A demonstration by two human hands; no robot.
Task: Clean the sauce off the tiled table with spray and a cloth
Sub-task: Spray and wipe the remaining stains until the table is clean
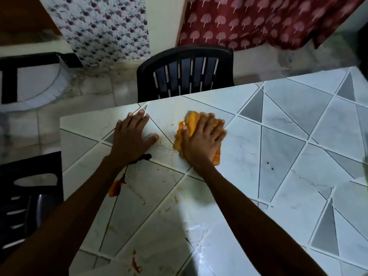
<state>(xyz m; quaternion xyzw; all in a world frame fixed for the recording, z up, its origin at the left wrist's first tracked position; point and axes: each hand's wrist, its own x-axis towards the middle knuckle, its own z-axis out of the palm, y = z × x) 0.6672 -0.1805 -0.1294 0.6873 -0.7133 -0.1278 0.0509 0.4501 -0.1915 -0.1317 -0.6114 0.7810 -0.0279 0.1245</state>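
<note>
Tiled table, two flat hands, cloth at the sauce

Pale marbled tiles with grey triangles filled most of my feed, the tiled table [278, 156] running from the bottom of the frame up to the right edge. Both forearms reached up from the bottom edge, nearly straight and roughly parallel.

The left hand [131, 136] lay palm down on bare tile a little left of centre. Its fingers were straight and slightly spread, the thumb splayed to the right, and it held nothing. A dark thread [143, 157] hung at its wrist.

The right hand [201, 142] lay just right of centre, palm down on the orange cloth [192, 121]. Its fingers were stretched forward and close together, pressing the cloth to the tiles rather than curling round it. The fingertips were blurred, so I could not read them any finer. The cloth was bunched under that hand, showing beyond the fingertips, left of the thumb and below the heel of the palm.

Red-orange sauce [180, 124] touched the cloth's upper left edge. A bigger blob [115, 189] lay against the left forearm, and a streak [136, 264] sat near the bottom edge, left of centre. Faint yellowish smears [175, 200] marked the tiles between the forearms.

One black chair [185, 74] stood behind the table's far edge at upper centre, and a second chair [29, 186] stood at the left edge. A red patterned curtain [258, 20] hung at upper right.
</note>
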